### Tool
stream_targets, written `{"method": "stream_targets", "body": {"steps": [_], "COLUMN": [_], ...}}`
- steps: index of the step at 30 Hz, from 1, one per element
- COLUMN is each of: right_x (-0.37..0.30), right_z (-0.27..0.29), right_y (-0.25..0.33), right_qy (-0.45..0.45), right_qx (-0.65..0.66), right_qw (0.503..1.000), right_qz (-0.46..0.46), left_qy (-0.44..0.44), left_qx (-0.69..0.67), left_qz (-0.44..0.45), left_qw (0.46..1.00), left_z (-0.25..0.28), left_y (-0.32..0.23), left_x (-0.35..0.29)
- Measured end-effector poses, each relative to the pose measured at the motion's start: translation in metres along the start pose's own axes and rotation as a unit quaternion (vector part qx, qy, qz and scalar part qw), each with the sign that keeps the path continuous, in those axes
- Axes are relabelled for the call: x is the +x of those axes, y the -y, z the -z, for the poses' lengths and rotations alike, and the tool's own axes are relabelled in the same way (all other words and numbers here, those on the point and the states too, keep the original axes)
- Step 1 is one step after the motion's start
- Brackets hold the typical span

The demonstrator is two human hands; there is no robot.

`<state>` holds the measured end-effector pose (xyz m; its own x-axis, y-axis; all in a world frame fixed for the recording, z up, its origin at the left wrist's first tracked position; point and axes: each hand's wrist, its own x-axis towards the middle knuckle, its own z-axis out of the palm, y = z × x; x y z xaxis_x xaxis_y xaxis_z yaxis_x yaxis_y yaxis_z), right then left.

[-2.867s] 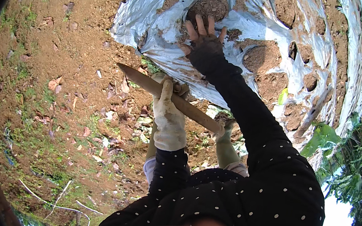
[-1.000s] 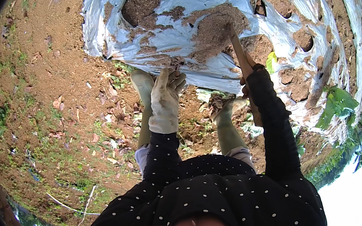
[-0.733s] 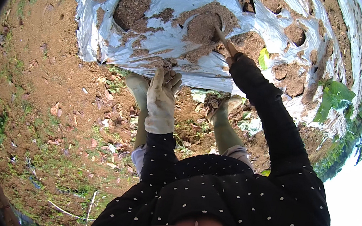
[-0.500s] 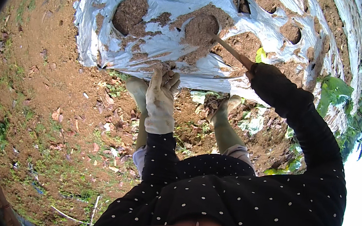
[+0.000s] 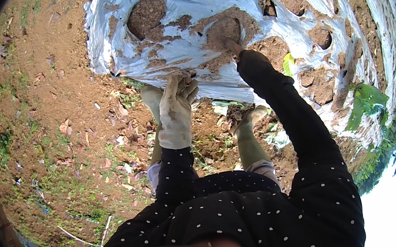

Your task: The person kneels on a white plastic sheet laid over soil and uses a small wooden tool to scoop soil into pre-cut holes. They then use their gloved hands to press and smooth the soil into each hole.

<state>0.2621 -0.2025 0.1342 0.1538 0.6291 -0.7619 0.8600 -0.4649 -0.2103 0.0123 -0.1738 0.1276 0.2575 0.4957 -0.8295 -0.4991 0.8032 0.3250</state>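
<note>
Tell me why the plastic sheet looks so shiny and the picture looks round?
In the head view, sunlight glares off the silvery plastic sheet, washing parts white; the fisheye lens bends everything into a circle with black corners; the sky at lower right is blown out, and a blurred band crosses the bottom edge.

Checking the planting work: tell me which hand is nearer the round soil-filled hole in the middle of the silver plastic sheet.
Right. The right hand reaches to the round soil-filled hole, holding a stick at its edge. The gloved left hand rests lower down, at the silver plastic sheet's near edge.
</note>
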Motion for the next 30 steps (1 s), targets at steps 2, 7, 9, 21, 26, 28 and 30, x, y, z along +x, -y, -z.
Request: {"method": "stream_targets", "body": {"steps": [2,7,9,21,26,28,30], "right_x": [-0.014,-0.025,-0.034,-0.060,-0.035,-0.039,-0.046], "right_z": [0.010,0.021,0.027,0.016,-0.006,-0.005,-0.001], "right_y": [0.001,-0.006,-0.010,-0.001,-0.006,-0.007,0.001], "right_qy": [-0.018,-0.037,-0.031,-0.040,-0.103,-0.086,-0.102], "right_qx": [0.033,0.042,0.065,0.164,0.247,0.187,-0.006], "right_qw": [0.999,0.997,0.995,0.979,0.955,0.973,0.993], "right_qz": [-0.008,-0.053,-0.073,-0.115,-0.129,-0.103,-0.060], "left_qy": [-0.001,-0.005,-0.007,-0.006,-0.006,0.003,-0.011], "left_qx": [0.009,-0.008,-0.018,-0.029,0.000,0.000,-0.002], "left_qz": [0.004,0.004,0.004,0.010,0.003,0.008,0.036], "left_qw": [1.000,1.000,1.000,1.000,1.000,1.000,0.999], "left_z": [0.004,0.016,0.018,0.021,0.017,0.011,0.006], "left_y": [0.000,0.005,0.004,-0.004,0.004,0.008,0.008], "left_x": [-0.001,0.001,0.002,0.008,-0.001,-0.001,-0.001]}}
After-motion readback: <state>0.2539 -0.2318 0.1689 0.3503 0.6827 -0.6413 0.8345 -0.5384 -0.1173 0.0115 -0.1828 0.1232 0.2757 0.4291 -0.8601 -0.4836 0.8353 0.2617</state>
